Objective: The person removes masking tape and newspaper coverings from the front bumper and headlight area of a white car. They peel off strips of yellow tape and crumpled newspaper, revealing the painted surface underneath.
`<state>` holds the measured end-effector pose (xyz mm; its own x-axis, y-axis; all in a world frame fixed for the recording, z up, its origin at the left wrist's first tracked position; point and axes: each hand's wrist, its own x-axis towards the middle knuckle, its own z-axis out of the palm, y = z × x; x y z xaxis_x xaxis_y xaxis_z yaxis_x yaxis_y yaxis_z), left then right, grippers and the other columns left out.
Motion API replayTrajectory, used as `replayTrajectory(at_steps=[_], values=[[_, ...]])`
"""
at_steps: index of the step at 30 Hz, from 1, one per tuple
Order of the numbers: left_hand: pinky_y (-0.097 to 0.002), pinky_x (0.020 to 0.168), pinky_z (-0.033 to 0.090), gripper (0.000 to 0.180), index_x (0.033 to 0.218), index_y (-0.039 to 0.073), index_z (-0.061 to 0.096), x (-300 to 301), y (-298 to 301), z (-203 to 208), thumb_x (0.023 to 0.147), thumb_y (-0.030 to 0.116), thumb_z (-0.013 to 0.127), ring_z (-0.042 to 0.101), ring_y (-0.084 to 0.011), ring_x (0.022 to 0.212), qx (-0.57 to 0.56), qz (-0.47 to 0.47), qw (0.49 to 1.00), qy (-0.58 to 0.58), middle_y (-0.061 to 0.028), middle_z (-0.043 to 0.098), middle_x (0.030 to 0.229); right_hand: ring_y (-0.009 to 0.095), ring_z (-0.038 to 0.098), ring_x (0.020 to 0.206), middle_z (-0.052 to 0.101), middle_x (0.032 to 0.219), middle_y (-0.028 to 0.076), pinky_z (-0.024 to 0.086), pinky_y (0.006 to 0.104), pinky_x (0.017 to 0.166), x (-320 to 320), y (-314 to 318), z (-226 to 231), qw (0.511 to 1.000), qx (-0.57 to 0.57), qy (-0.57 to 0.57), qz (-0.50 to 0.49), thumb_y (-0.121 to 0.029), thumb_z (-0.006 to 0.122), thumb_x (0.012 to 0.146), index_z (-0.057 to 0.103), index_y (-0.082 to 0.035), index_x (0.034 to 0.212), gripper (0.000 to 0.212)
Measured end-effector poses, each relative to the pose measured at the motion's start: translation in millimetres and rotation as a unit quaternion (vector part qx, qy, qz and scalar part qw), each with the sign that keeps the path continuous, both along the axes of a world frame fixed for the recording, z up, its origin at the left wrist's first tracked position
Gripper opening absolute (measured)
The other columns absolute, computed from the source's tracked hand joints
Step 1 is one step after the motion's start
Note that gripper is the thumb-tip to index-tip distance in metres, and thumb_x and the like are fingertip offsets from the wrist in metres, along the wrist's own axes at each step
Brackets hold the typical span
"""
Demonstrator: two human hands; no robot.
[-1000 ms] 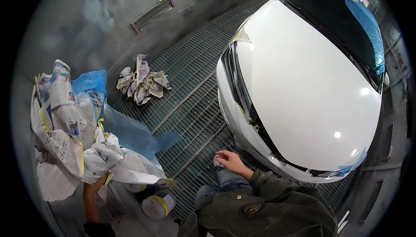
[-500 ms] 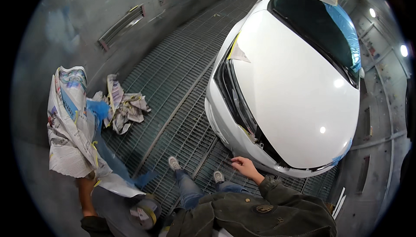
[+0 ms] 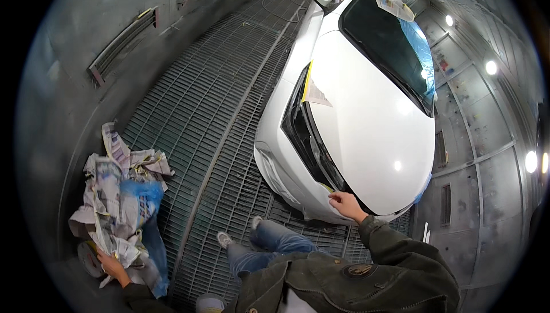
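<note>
While gripping newspaper (image 3: pixel 117 227) at left, poised by the car (image 3: pixel 372 130) at right

Has the left hand (image 3: pixel 113 267) closed on the lower part of the crumpled bundle, low at the picture's left, with blue film (image 3: pixel 152 250) hanging just beside. Overlaps a loose heap (image 3: pixel 150 161) on the grating (image 3: pixel 223 107) — cannot tell whether touching. Has the right hand (image 3: pixel 348 205) loosely curled at the car's front corner, near a yellow strip (image 3: pixel 327 188); cannot tell whether touching bodywork or pinching anything.

Could shed sheets or film if gripped by too little of so loose a bundle. Could knock the can (image 3: pixel 89 258), half hidden just beside the left hand, if swept sideways. Could snag film on the grating if dragged — or smudge the bodywork if leaned on with the right hand.
</note>
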<state>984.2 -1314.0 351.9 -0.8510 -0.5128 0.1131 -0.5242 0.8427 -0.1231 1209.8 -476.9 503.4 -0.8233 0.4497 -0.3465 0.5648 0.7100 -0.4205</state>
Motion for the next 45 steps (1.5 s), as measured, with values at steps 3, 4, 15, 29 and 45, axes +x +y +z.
replayTrajectory(at_steps=[3,4,15,29,45], values=[[-0.0466,0.072,0.053,0.073,0.150,0.024,0.026,-23.5,-13.1,-16.8,0.090,0.017,0.066,0.065,-0.0366,0.088,-0.020,-0.014,1.000,0.016,-0.0145,0.049,0.135,0.023,0.068,0.075,0.070,0.082,0.012,0.053,0.0350,0.070,-30.0,13.0,5.5,0.999,0.021,0.026,-0.027,-0.023,0.065,0.085,0.070,-0.004,0.103,0.028],[-0.0465,0.071,0.053,0.074,0.151,0.026,0.026,-36.2,-5.8,-11.2,0.090,0.017,0.066,0.065,-0.0363,0.088,-0.030,-0.012,0.999,0.008,-0.0143,0.048,0.135,0.020,0.067,0.073,0.070,0.079,0.011,0.052,0.0338,0.069,-41.5,16.7,10.4,0.998,0.038,0.028,-0.032,-0.021,0.065,0.085,0.070,-0.003,0.103,0.026],[-0.0425,0.082,0.052,0.056,0.144,0.005,0.036,-117.0,-29.9,-47.8,0.094,0.009,0.061,0.059,-0.0361,0.110,0.142,0.134,0.979,-0.054,-0.0189,0.049,0.138,0.031,0.069,0.077,0.070,0.080,0.015,0.054,0.0382,0.072,-248.7,141.2,-51.0,0.985,0.112,0.048,-0.119,-0.027,0.066,0.080,0.074,-0.008,0.088,0.023],[-0.0402,0.084,0.052,0.049,0.140,0.004,0.040,-265.1,108.2,-142.5,0.095,0.010,0.058,0.060,-0.0326,0.109,0.290,0.200,0.931,-0.097,-0.0172,0.053,0.132,0.032,0.068,0.076,0.070,0.078,0.016,0.053,0.0410,0.071,-410.1,197.3,-103.5,0.964,0.212,-0.054,-0.154,-0.028,0.071,0.079,0.075,-0.007,0.086,0.023],[-0.0375,0.086,0.051,0.042,0.135,0.002,0.044,-348.9,100.6,-161.8,0.096,0.012,0.055,0.061,-0.0286,0.108,0.329,0.227,0.911,-0.102,-0.0153,0.057,0.126,0.038,0.066,0.077,0.069,0.079,0.019,0.051,0.0456,0.072,-437.5,198.9,-136.0,0.936,0.295,-0.139,-0.136,-0.027,0.071,0.083,0.075,-0.004,0.082,0.023]])
